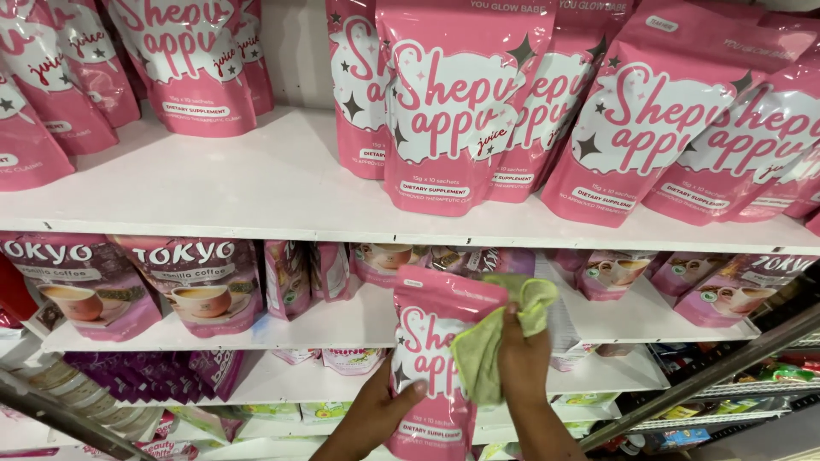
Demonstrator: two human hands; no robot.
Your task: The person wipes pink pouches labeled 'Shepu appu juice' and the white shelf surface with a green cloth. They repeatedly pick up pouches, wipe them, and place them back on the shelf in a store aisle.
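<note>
The left hand grips a pink stand-up pouch from its left edge, the thumb lying across the front near the lower part and the other fingers hidden behind it. The pouch is held upright in the air in front of the shelving, below the top shelf and level with the second shelf, touching neither. The right hand is closed on a light green cloth, bunched between its fingers and pressed against the pouch's right side near the top, so that the cloth covers part of the pouch's front. The two hands sit on opposite sides of the pouch, the left lower and the right higher.

On the top shelf stand rows of matching pink pouches, upright and leaning on each other, with a wide bare stretch of white board between the left group and the middle group. The second shelf carries mauve pouches with a picture of a coffee cup at the left and similar ones at the right, some tilted. Lower shelves hold purple packs and pale green packs. A grey metal rail runs slantwise across the lower right, and another crosses the lower left corner.
</note>
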